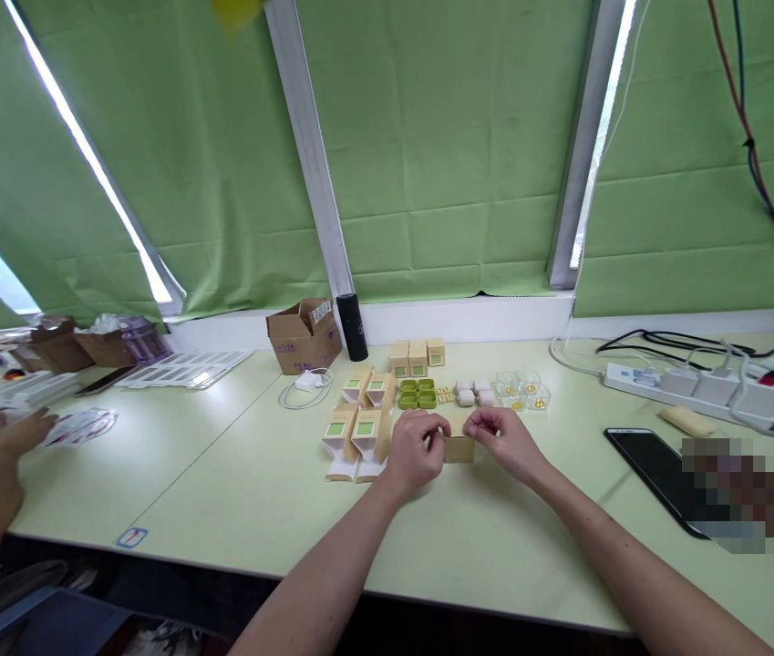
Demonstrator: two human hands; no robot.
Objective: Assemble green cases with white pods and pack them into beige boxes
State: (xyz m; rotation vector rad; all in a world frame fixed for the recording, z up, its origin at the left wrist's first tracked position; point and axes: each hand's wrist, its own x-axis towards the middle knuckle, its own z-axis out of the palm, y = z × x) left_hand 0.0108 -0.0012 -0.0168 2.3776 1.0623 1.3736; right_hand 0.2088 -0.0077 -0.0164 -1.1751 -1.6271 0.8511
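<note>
A small tan cardboard box rests on the pale green table, gripped from both sides by my hands. My left hand has its fingers curled on the box's left edge. My right hand pinches the right edge. Left of my hands lie several open tan boxes with green labels. Behind them sit green cases, pink cases, clear cups holding small yellow items and three closed tan boxes.
A brown carton and a black cylinder stand by the window. A white charger cable lies nearby. A black phone and a power strip sit at right. Another person's hand works at far left.
</note>
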